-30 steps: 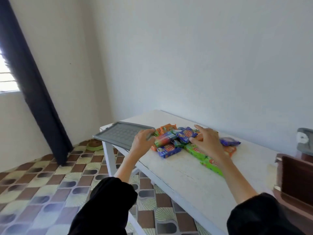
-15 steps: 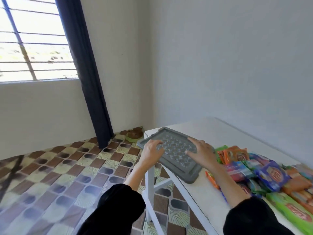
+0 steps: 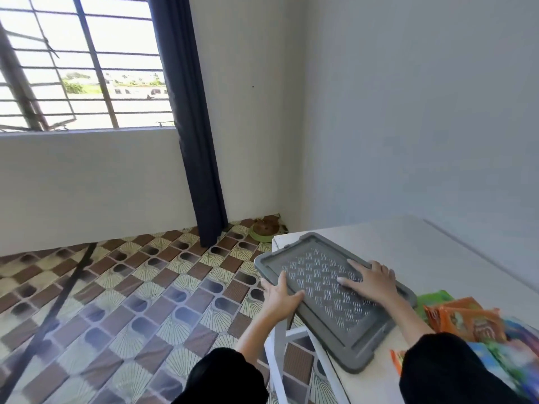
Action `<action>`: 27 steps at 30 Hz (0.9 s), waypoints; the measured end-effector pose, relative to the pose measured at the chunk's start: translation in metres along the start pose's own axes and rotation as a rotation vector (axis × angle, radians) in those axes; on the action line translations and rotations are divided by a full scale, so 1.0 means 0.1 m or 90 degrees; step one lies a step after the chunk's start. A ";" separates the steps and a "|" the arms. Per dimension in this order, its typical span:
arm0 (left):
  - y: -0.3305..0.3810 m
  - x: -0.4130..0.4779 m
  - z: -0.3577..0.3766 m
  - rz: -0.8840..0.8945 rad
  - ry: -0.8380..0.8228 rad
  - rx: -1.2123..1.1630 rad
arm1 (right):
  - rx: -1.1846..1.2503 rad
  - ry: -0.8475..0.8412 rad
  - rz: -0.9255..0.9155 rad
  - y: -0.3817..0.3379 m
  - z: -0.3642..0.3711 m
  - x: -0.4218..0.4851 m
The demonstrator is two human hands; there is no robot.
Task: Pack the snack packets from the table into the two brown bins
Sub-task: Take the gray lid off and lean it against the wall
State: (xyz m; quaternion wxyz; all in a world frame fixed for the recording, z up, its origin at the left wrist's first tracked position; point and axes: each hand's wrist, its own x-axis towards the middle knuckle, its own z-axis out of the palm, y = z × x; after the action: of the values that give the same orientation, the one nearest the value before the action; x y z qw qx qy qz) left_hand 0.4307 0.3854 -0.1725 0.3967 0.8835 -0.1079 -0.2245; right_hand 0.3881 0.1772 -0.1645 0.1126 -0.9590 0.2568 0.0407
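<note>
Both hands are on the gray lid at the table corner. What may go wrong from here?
1. The gray lid hangs past the table edge; if the left hand loosens its grip, it may tip to the floor.
2. The right hand only lies flat on it, so the lid may slide.
3. The snack packets lie close beside it; a push that way may shove them.

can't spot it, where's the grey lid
Head view, lower centre: the grey lid overhangs the left end of the white table, left hand holding its edge, right hand flat on top, snack packets to its right.
</note>
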 end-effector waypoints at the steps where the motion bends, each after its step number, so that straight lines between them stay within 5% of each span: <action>1: 0.04 0.00 0.00 -0.009 0.013 -0.030 | 0.028 0.007 0.004 0.00 -0.01 -0.01; 5: 0.21 -0.05 -0.07 0.036 0.133 -0.080 | 0.155 0.075 0.002 -0.10 -0.12 -0.13; 10: 0.60 -0.21 -0.29 0.236 0.233 -0.071 | 0.270 0.276 -0.010 -0.09 -0.61 -0.57; 17: 1.68 -0.62 0.17 0.549 0.146 -0.086 | 0.225 0.581 0.111 0.67 -1.28 -1.63; 27: 3.28 -1.67 1.98 0.930 -0.056 -0.145 | 0.164 0.855 0.415 2.38 -1.65 -3.14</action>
State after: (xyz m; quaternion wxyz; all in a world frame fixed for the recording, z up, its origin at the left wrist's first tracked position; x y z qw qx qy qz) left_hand 0.1853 0.1012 0.0094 0.5292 0.5301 -0.6605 0.0516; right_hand 0.0003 0.0889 -0.0082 0.0255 -0.6326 0.5435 -0.5512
